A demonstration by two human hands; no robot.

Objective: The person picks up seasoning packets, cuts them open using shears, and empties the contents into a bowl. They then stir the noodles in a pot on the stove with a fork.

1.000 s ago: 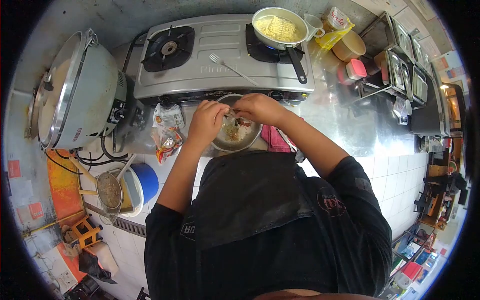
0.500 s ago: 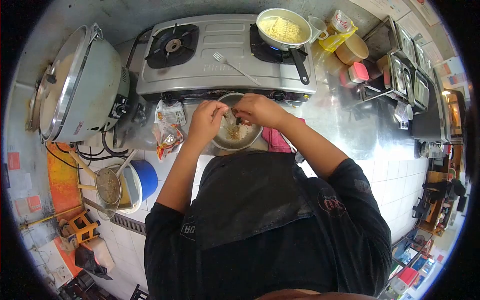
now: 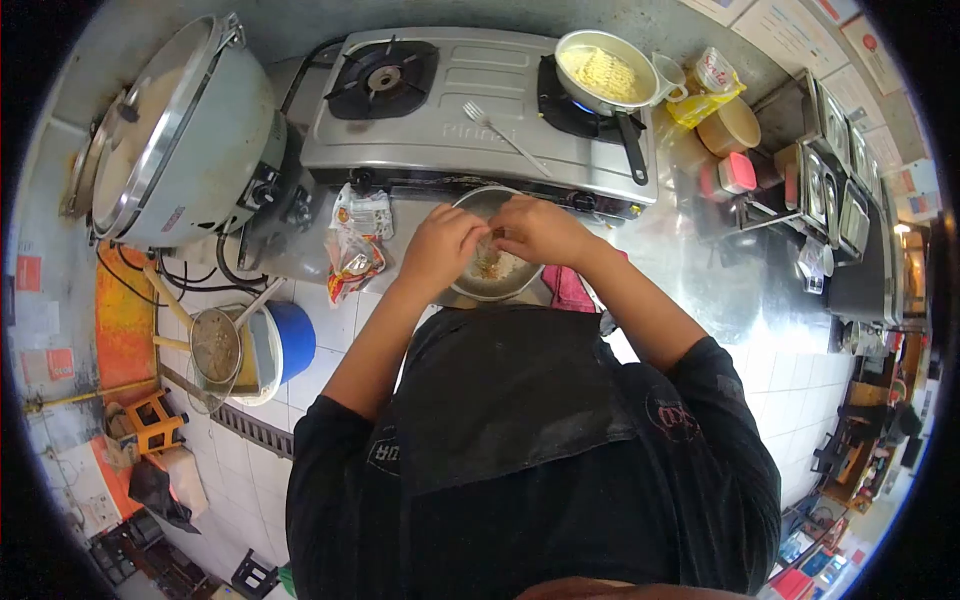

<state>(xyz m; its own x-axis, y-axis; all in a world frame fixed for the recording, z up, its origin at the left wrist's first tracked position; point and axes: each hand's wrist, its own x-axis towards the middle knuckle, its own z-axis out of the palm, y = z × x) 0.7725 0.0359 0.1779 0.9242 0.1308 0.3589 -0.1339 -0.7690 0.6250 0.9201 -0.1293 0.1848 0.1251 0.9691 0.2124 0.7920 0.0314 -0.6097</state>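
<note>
My left hand (image 3: 442, 245) and my right hand (image 3: 545, 230) come together over a round metal bowl (image 3: 475, 287). Between their pinched fingertips is a small clear packet (image 3: 487, 244), partly covered by the fingers. Brownish seasoning and a pale powder (image 3: 508, 268) lie in the bowl. Just right of the bowl is a folded pink cloth (image 3: 570, 290). Torn, printed seasoning wrappers (image 3: 355, 245) lie on the counter to the left.
A pan of noodles (image 3: 606, 72) sits over a lit burner of the gas stove (image 3: 470, 150), its handle pointing toward me. A fork (image 3: 505, 138) rests on the stove top. At left stands a large rice cooker (image 3: 200, 150); a strainer (image 3: 215, 345) hangs over a blue bucket (image 3: 293, 340).
The view has shifted, so the stove and bowl appear further right. My fingers have drawn closer together over the bowl, and the packet is more hidden.
</note>
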